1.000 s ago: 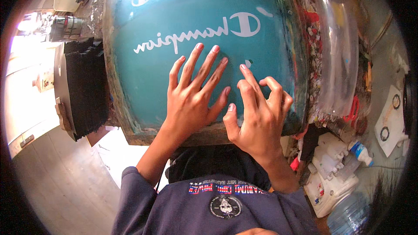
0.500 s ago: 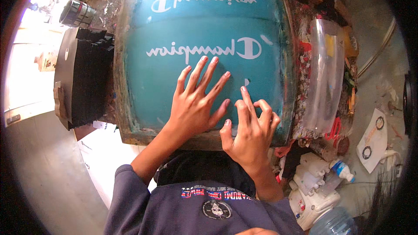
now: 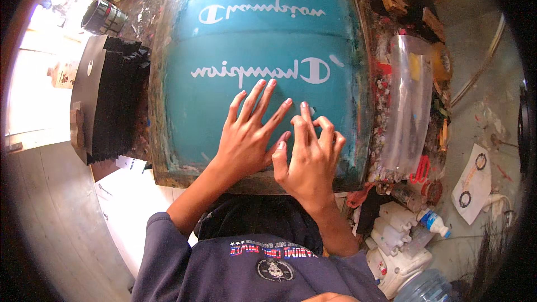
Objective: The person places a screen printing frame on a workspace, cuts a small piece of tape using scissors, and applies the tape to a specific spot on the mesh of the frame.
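Note:
A teal printing screen (image 3: pixel 212 123) in a worn, stained frame lies before me, bearing two rows of white mirror-reversed lettering that face opposite ways. My left hand (image 3: pixel 246 134) rests flat on it with fingers spread, the longest fingertips just under the nearer white lettering (image 3: pixel 240 71). Beside it, my right hand (image 3: pixel 309 156) has one finger stretched forward with its tip on the teal surface. Its other fingers are half bent and apart, holding nothing. Just right of that fingertip is a small white spot (image 3: pixel 312 111), partly hidden by the hand.
Left of the screen stands a black box-like object (image 3: pixel 112 100), with a dark can (image 3: pixel 104 17) behind it. A clear plastic sheet (image 3: pixel 405 106) lies along the right side. At lower right are white containers (image 3: pixel 394 229), a small bottle (image 3: pixel 434 222) and a printed paper (image 3: pixel 471 183).
My right hand has shifted left along the screen, its extended fingertip passing to the left of the small white spot. My left hand stays spread in nearly the same place.

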The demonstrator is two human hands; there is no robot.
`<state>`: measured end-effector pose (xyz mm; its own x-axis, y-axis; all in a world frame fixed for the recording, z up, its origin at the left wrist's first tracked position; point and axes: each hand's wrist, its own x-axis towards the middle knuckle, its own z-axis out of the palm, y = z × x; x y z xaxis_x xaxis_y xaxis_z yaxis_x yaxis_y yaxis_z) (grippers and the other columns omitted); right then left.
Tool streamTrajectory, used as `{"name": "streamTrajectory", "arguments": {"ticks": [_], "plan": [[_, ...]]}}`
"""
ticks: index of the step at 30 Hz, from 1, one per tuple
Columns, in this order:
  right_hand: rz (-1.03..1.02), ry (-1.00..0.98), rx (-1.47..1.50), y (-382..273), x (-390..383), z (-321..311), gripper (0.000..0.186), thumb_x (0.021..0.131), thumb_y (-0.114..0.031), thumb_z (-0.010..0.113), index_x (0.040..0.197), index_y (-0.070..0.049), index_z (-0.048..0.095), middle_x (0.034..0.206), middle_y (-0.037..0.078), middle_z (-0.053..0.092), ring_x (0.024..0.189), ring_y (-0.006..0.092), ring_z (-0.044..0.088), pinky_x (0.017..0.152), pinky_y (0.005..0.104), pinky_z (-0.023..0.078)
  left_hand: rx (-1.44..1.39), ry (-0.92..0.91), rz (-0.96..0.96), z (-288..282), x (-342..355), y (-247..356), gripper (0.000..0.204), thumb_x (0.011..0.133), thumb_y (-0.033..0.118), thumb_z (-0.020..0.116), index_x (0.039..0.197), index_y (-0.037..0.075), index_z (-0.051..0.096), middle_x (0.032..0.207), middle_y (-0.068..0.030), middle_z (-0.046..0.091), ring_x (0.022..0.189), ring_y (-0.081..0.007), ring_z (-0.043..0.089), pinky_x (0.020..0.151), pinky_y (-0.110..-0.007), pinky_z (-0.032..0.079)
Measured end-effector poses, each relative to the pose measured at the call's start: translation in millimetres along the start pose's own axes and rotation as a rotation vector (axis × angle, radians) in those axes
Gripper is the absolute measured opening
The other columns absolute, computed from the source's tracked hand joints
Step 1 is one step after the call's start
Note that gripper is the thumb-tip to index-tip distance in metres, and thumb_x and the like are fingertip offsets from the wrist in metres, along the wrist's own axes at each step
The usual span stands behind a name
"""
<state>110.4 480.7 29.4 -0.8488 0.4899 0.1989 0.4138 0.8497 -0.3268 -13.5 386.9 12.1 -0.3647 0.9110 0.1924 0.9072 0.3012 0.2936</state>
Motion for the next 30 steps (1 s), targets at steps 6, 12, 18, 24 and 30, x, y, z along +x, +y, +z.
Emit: {"name": "streamTrajectory", "arguments": {"ticks": [6,12,18,24,30], "plan": [[-0.036,-0.002,0.077,0.9,-6.3,-5.3,0.047,0.082,-0.028,0.054,0.122,-0.002,0.054,0.137,0.018,0.054,0.114,0.0344,0.050,0.095,0.0484,0.034,-0.006,-0.010,-0.009,-2.0,0.2,1.4,0.058,0.088,0.037,0.062,0.141,0.016,0.052,0.154,-0.0194,0.034,0.142,-0.0334,0.032,0.115,-0.049,0.022],[0.008,0.007,0.144,5.9,-3.9,-7.6,0.053,0.080,-0.024,0.056,0.127,0.000,0.052,0.117,0.011,0.064,0.111,0.0315,0.048,0.097,0.0476,0.031,-0.043,-0.004,-0.026,-3.0,0.1,-1.3,0.069,0.087,0.040,0.061,0.142,0.002,0.046,0.156,-0.0202,0.030,0.144,-0.0351,0.028,0.115,-0.050,0.020],[-0.052,0.002,0.185,-2.0,1.8,4.2,0.043,0.082,-0.026,0.054,0.116,0.000,0.056,0.137,0.018,0.054,0.113,0.0349,0.050,0.096,0.0489,0.033,-0.012,-0.005,-0.052,-2.3,-0.8,-2.2,0.079,0.087,0.044,0.058,0.143,-0.009,0.037,0.156,-0.0249,0.027,0.145,-0.0368,0.025,0.116,-0.050,0.017],[-0.014,0.018,0.172,1.9,0.2,-4.4,0.043,0.082,-0.024,0.054,0.116,0.001,0.056,0.135,0.016,0.056,0.113,0.0343,0.050,0.096,0.0490,0.032,-0.027,0.008,-0.054,-1.3,-0.7,-2.6,0.079,0.087,0.044,0.057,0.141,-0.011,0.039,0.155,-0.0262,0.027,0.145,-0.0372,0.025,0.116,-0.051,0.017],[-0.065,-0.011,0.142,0.5,10.3,2.4,0.045,0.082,-0.023,0.054,0.120,0.001,0.055,0.136,0.014,0.056,0.113,0.0336,0.049,0.096,0.0483,0.033,-0.005,0.001,-0.048,-1.8,-1.1,-2.0,0.076,0.088,0.043,0.055,0.140,-0.011,0.040,0.154,-0.0266,0.028,0.145,-0.0373,0.025,0.116,-0.050,0.017]]}}
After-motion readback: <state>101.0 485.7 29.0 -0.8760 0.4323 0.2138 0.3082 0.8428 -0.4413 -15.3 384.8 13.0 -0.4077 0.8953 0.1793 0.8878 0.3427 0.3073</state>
